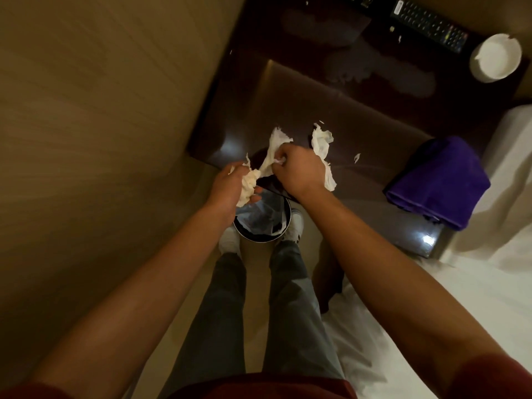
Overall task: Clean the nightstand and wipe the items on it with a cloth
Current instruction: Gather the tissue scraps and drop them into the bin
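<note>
I am gathering tissue litter off the near edge of the nightstand (302, 90), the dark glossy top filling the upper middle of the frame. My left hand (230, 185) is cupped around a crumpled wad of tissue (248, 185), held just above the lined waste bin (263, 220) standing on the floor at centre frame. My right hand (299, 171) is pinching a second tissue (276, 145) on the tabletop, fingers closed on it. Another torn tissue (322, 145) is lying just right of that hand, with a small scrap (357, 157) beyond it.

The purple cloth (440, 180) is lying folded at the right edge of the nightstand, untouched. The remote control (429, 25) and white ashtray (495, 57) are sitting at the upper right, well apart from my hands, with smeared marks on the surface between.

To do this well, I judge I should be sweeping every scrap toward the edge, dropping everything into the bin together, then picking up the cloth.
</note>
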